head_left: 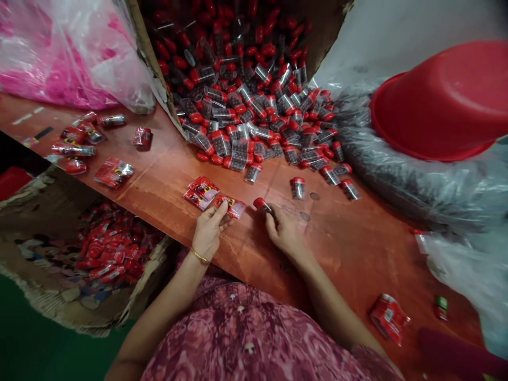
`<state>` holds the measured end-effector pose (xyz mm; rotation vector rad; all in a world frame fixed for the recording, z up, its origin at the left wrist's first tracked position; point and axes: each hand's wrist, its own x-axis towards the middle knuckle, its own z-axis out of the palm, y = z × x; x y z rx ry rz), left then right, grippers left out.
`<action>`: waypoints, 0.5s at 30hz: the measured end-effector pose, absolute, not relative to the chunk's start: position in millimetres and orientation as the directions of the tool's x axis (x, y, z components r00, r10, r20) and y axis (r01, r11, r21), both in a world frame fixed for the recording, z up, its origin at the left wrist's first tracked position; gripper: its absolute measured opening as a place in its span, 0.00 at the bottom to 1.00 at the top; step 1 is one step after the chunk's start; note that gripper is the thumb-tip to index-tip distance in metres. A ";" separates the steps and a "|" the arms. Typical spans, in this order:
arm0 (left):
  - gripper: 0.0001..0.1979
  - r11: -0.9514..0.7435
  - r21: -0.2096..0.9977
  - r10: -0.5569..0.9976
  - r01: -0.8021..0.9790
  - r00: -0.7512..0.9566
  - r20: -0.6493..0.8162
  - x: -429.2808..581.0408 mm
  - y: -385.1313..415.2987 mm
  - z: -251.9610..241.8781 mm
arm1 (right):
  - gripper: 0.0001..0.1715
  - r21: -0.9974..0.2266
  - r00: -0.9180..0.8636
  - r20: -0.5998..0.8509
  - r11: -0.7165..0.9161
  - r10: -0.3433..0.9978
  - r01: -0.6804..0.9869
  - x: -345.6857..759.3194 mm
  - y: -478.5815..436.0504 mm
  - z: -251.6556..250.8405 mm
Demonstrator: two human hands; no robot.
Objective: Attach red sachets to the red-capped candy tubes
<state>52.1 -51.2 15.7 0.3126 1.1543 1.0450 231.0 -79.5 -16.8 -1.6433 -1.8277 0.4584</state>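
Between the thumb and fingers of my left hand (pixel 210 227) is a flat red printed sleeve (pixel 235 206) with a pale lower part. Touching or just behind it, a small stack of similar printed sleeves (pixel 201 191) lies on the table. My right hand (pixel 286 233) is closed around a small red-capped bottle (pixel 260 203), its cap pointing toward the left hand; the fingers cover most of its body. The bottle and the held sleeve are apart. One more red-capped clear bottle (pixel 298 188) stands upright beyond the right hand.
A tipped carton (pixel 159 79) spills many red-capped bottles (pixel 246 106) onto the reddish table (pixel 238 248). Wrapped red packs (pixel 73 149) lie at left. Below the edge is a carton of red packs (pixel 115 254). At right, a red tub (pixel 440 106) sits on a plastic bag (pixel 397 174).
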 end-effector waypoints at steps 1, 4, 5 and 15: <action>0.22 0.513 0.692 0.811 -0.508 0.022 -0.585 52.1 -51.5 16.0 | 0.14 -0.745 0.006 0.190 0.141 0.982 0.653 230.9 -84.6 -10.9; 0.22 0.484 0.731 0.840 -0.481 0.020 -0.543 52.7 -53.6 16.0 | 0.14 -0.949 0.010 0.019 0.015 1.000 0.316 229.7 -99.6 9.3; 0.22 0.475 0.746 0.849 -0.467 0.019 -0.528 52.9 -54.5 15.4 | 0.14 -0.970 -0.012 -0.031 -0.027 0.999 0.243 228.8 -103.0 15.3; 0.14 0.291 0.913 0.956 -0.287 0.045 -0.291 44.9 -57.8 -0.7 | 0.14 -0.973 -0.032 -0.221 -0.218 0.975 0.082 213.3 -96.6 19.4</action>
